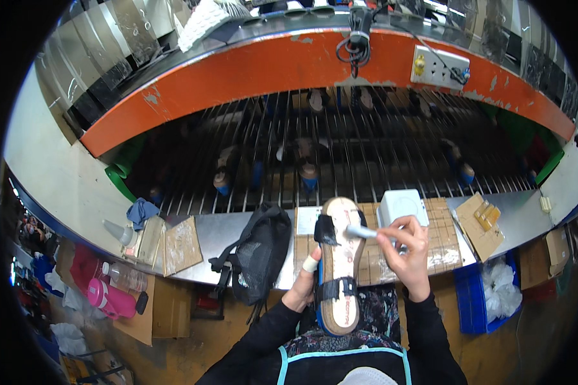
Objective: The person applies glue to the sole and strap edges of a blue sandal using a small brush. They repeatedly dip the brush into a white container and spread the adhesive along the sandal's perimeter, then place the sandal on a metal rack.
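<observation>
A sandal (344, 263) with a tan insole and black straps is held up in front of me, its heel end toward my body. My left hand (302, 285), with a pale wrap on the thumb, grips the sandal by its left edge. In my right hand (407, 251) is a light grey pen-like tool (365, 232), pinched between thumb and fingers. Its thicker end is over the upper part of the insole; I cannot tell whether it touches. Behind the right hand sits a white box-shaped container (401, 206) on a cardboard-covered work surface (440, 247).
A black mesh bag (260, 256) lies left of the sandal. Beyond the ledge, metal conveyor rods (379, 167) carry several shoes under an orange beam (250, 58). A blue crate (472, 308) with plastic bags stands lower right; a pink bottle (109, 298) is lower left.
</observation>
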The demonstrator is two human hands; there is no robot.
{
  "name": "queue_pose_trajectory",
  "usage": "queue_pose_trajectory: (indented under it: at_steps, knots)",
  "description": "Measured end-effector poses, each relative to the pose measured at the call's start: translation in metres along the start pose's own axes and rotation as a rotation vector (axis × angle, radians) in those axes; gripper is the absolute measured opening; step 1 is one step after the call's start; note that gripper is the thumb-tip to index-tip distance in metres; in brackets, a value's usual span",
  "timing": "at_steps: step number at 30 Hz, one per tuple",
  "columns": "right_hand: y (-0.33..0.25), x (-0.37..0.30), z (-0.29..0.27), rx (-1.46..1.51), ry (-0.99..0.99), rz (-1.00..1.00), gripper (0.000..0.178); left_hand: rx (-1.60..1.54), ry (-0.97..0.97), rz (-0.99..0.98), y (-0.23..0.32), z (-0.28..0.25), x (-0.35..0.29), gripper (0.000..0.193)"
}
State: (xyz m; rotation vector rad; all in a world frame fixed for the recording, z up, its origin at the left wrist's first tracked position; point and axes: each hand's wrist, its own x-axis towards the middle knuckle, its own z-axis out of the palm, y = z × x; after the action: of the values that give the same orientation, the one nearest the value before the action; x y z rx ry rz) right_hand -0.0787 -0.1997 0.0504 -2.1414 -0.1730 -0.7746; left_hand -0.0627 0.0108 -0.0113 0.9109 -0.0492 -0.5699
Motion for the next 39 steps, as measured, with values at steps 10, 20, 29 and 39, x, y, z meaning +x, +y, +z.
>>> queue_pose_trajectory:
  at_steps: [10,20,29,39]
  knots:
    - [-0.005,-0.061,0.014,0.315,-0.064,0.269,0.011,-0.050,0.053,0.074,0.007,0.002,0.006,0.068]
    - [-0.001,-0.057,0.033,0.177,0.021,0.213,0.014,0.248,0.114,0.126,-0.006,-0.004,0.003,0.068]
    - [0.002,-0.049,0.039,-0.087,0.111,0.019,0.019,0.330,0.094,0.168,-0.003,-0.009,0.003,0.062]
    - [0.010,-0.055,0.031,0.065,0.016,0.067,0.018,0.299,0.066,0.132,0.003,-0.012,0.007,0.063]
